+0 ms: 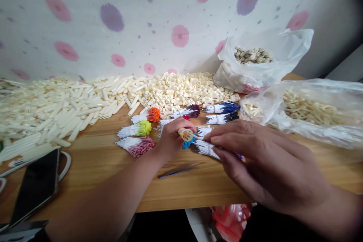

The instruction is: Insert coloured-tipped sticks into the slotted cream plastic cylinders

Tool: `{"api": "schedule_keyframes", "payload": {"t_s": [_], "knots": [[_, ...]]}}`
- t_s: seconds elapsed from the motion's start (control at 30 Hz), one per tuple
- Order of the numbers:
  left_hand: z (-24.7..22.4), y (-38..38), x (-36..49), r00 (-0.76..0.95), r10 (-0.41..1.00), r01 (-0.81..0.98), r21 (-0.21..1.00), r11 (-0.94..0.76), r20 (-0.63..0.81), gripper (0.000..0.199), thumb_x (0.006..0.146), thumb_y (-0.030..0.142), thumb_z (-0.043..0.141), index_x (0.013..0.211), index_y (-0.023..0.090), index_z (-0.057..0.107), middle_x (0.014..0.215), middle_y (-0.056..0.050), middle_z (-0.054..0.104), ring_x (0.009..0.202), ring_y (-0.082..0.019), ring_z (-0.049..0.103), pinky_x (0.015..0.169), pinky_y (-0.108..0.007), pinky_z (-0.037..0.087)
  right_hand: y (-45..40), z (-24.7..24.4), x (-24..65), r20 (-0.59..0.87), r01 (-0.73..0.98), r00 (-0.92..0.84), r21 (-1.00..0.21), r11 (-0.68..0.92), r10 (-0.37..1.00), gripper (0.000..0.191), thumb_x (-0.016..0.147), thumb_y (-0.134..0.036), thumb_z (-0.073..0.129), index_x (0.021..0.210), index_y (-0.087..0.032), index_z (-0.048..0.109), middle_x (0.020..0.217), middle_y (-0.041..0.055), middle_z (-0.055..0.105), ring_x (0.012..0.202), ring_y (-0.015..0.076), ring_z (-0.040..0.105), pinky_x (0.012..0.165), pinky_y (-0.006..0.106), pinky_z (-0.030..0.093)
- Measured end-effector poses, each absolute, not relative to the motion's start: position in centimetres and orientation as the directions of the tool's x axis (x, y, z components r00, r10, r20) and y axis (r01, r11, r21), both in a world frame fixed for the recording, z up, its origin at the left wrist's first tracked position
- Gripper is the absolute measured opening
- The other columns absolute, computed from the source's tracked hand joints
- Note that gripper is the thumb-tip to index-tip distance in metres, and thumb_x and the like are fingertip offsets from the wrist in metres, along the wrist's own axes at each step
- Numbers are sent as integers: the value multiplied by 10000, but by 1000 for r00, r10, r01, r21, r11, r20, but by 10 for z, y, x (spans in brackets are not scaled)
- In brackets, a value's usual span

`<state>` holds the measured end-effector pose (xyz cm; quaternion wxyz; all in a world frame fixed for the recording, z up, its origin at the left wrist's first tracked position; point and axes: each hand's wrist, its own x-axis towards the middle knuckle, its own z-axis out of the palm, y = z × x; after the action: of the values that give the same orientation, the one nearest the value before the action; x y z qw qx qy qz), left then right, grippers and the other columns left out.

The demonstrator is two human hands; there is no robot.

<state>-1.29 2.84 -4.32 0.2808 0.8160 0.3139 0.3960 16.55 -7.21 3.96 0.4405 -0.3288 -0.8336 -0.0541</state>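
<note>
My left hand (171, 138) is closed around a cream plastic tube (186, 134), whose open end faces up towards me with a bit of orange inside. Just to the right, the fingers of my right hand (263, 159) come together near that end; whatever they pinch is too small to make out. Bundles of thin white sticks with coloured tips lie around both hands: pink (137, 146), yellow-green (136, 129), orange (147, 115), dark purple (187, 111), blue (222, 107) and black (222, 118). A white bundle (206, 147) lies partly under my right fingers.
Cream tubes (85, 106) and short slotted cream pieces (181, 89) are heaped along the back. Two plastic bags of small parts, one upright (227, 72) and one lying (346, 102), stand right. A phone (36, 185) lies left; thin dark strips (177, 171) lie in front.
</note>
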Motion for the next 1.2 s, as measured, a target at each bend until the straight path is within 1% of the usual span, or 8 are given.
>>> {"api": "schedule_keyframes", "payload": {"t_s": [0.23, 0.37, 0.53, 0.67, 0.77, 0.87, 1.0, 1.2], "knots": [[-44, 29, -13, 528, 707, 291, 682, -671, 471, 136, 825, 250, 562, 728, 197, 640, 719, 3, 652, 694, -150, 585, 689, -273, 449, -71, 37, 165, 777, 608, -376, -205, 767, 505, 220, 815, -108, 544, 961, -256, 614, 881, 48, 710, 803, 172, 681, 722, 253, 569], [-44, 29, -13, 537, 683, 243, 685, -687, 495, 96, 799, 250, 597, 732, 191, 633, 712, 2, 651, 669, -143, 571, 671, -267, 448, -67, 33, 164, 776, 585, -365, -238, 775, 514, 208, 810, -108, 558, 951, -249, 619, 885, 45, 702, 802, 161, 675, 721, 243, 560], [-48, 34, -14, 511, 710, 322, 658, -681, 485, 73, 813, 225, 577, 761, 205, 625, 743, 8, 651, 702, -137, 588, 676, -255, 447, -61, 26, 164, 756, 549, -297, -365, 752, 584, 190, 832, -115, 539, 942, -249, 617, 847, 41, 693, 762, 158, 662, 666, 247, 548], [-47, 36, -16, 497, 707, 404, 586, -702, 504, 71, 807, 264, 603, 855, 212, 612, 831, -14, 648, 807, -170, 592, 743, -282, 445, -54, 20, 168, 741, 538, -199, -465, 704, 641, 129, 849, -146, 555, 919, -227, 628, 822, 31, 687, 721, 139, 647, 642, 232, 528], [-42, 34, -18, 535, 653, 390, 529, -754, 537, 258, 803, 381, 611, 984, 198, 586, 935, -57, 627, 909, -208, 567, 806, -317, 432, -47, 12, 173, 733, 531, -271, -427, 732, 624, 179, 851, -121, 543, 983, -209, 627, 890, 51, 669, 804, 143, 635, 702, 249, 525], [-38, 32, -20, 586, 607, 355, 503, -788, 537, 378, 857, 461, 500, 1100, 175, 538, 1012, -96, 584, 979, -230, 535, 864, -348, 411, -39, 1, 177, 740, 559, -315, -361, 746, 594, 240, 850, -102, 530, 1044, -215, 614, 957, 70, 613, 876, 159, 600, 727, 290, 519], [-36, 29, -21, 598, 601, 350, 502, -791, 530, 341, 931, 395, 357, 1113, 158, 523, 1007, -100, 548, 982, -213, 524, 863, -337, 409, -33, -8, 179, 786, 630, -278, -284, 723, 552, 179, 813, -99, 587, 945, -212, 629, 874, 41, 515, 779, 134, 536, 628, 265, 483], [-37, 26, -19, 587, 618, 404, 473, -783, 522, 301, 928, 381, 385, 1005, 169, 584, 911, -70, 539, 877, -183, 536, 774, -306, 427, -29, -4, 177, 793, 646, -266, -276, 712, 548, 81, 816, -102, 583, 799, -179, 600, 810, 25, 473, 727, 116, 494, 606, 257, 448]]}}
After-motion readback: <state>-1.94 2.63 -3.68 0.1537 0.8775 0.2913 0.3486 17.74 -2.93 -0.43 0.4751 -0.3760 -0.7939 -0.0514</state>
